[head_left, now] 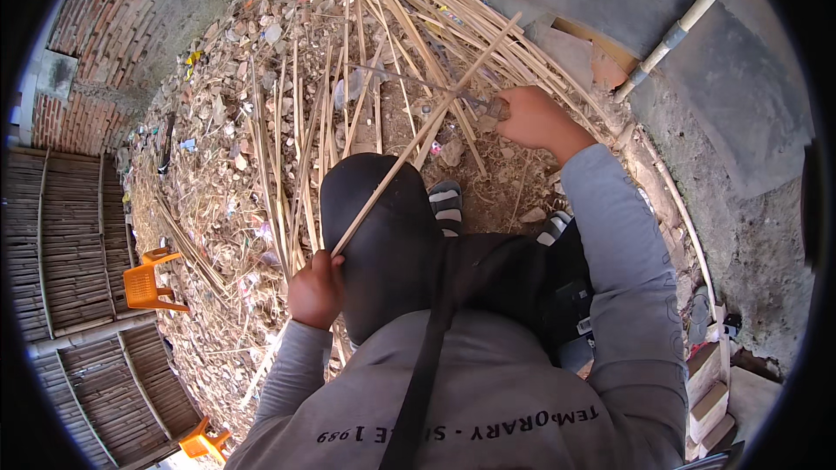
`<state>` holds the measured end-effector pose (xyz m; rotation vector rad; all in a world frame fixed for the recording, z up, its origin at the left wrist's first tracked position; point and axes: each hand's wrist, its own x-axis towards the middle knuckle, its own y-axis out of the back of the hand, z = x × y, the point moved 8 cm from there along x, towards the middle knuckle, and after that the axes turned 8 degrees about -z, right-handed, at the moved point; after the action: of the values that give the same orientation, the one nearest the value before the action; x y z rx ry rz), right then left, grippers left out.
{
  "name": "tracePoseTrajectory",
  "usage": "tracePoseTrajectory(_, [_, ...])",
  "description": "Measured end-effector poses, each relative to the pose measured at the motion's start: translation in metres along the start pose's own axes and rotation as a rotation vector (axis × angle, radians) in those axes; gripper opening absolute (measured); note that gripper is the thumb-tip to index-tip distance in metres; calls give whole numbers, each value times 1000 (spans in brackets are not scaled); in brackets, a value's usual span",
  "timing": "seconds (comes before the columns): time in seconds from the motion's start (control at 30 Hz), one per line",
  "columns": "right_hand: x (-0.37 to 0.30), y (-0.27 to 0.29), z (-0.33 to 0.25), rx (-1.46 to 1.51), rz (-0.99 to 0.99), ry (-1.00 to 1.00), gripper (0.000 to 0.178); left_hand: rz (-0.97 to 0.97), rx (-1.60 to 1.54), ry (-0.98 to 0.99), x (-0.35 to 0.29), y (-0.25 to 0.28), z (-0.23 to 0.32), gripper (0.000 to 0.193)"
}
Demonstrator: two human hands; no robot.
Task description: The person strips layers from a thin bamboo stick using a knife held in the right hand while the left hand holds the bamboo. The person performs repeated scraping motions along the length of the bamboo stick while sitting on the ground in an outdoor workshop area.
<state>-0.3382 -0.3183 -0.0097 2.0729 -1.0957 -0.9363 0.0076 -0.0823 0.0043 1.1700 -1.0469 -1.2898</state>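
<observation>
My left hand [315,290] is closed round the near end of a long bamboo strip [383,184], which slants up to the right across my dark-covered knee. The fingers of my right hand [538,120] are wrapped round the handle of a long, thin-bladed knife [401,76]. Its blade points left and crosses the strip toward the far end, at or very near contact; whether it cuts into the bamboo I cannot tell. Below, one striped sandal [447,207] shows beside the knee, and part of the other lies under my right forearm.
Loose bamboo strips [300,135] lie on the rubble-strewn ground ahead, with a thicker bundle [488,26] at the far right. A pipe [679,30] leans by the grey wall on the right. Orange plastic chairs [150,283] and a slatted bamboo panel [74,235] stand left.
</observation>
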Motion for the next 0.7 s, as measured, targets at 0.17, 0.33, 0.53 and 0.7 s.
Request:
tracePoseTrajectory(0.17, [-10,3,-5,-73,55,-60,33,-10,54,30,-3,3,2,23])
tracePoseTrajectory(0.33, [3,-3,22,46,57,8,33,7,43,10,1,-1,2,24])
tracePoseTrajectory(0.53, [-10,4,-13,-45,92,42,35,-43,30,22,-4,-3,-7,26])
tracePoseTrajectory(0.7, [7,-8,35,-23,-5,-70,39,-3,91,-24,4,2,9,24])
